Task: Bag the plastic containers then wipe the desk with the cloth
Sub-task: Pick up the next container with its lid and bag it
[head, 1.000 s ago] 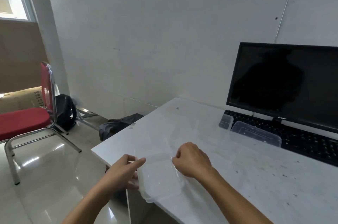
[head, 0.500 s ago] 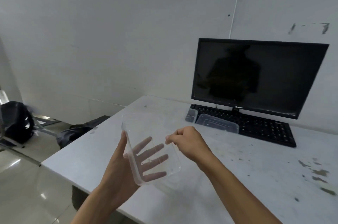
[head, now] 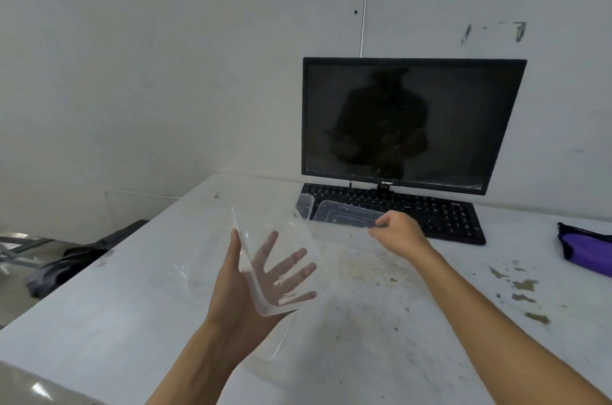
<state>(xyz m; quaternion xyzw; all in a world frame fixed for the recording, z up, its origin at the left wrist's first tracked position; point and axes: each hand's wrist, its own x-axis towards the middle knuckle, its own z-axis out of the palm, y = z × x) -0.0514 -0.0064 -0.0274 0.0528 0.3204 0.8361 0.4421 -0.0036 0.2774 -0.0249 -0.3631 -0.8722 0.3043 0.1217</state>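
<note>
The left hand point(head: 251, 285) held a clear container point(head: 278, 259) tilted above the tabletop point(head: 381, 322), its fingers point(head: 294, 259) spread flat behind the transparent wall, thumb along the container's 9 o'clock edge. The right hand point(head: 399, 232), at 2 o'clock from the container, had its fingers curled, thumb and forefinger pinched together; what they pinched could not be determined. A second container point(head: 347, 216) and a smaller one point(head: 304, 204) lay against the keyboard point(head: 430, 211) at 12 o'clock, just beyond the right hand. The monitor point(head: 410, 123) stood behind the keyboard. A purple cloth point(head: 586, 249) lay at 3 o'clock, well apart from both hands. Dark stains point(head: 523, 285) marked the tabletop near the cloth.
</note>
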